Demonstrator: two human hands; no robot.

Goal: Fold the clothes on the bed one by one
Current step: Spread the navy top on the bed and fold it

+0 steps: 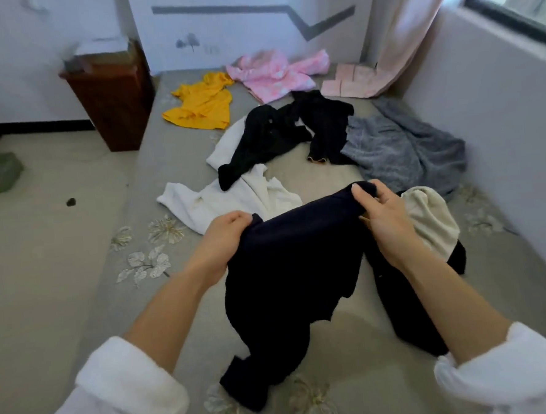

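You are wearing a white top of soft, fleecy-looking cloth, and only its two sleeves show, at the lower corners of the frame. Your left sleeve (126, 388), at the lower left, is rolled back into a thick, rounded cuff, and so is your right sleeve (512, 371) at the lower right, leaving both forearms bare from cuff to wrist. Your left hand (225, 238), near the middle of the frame, and your right hand (381, 216), just right of centre, are bare: no gloves. The fingernails look short and unpainted.
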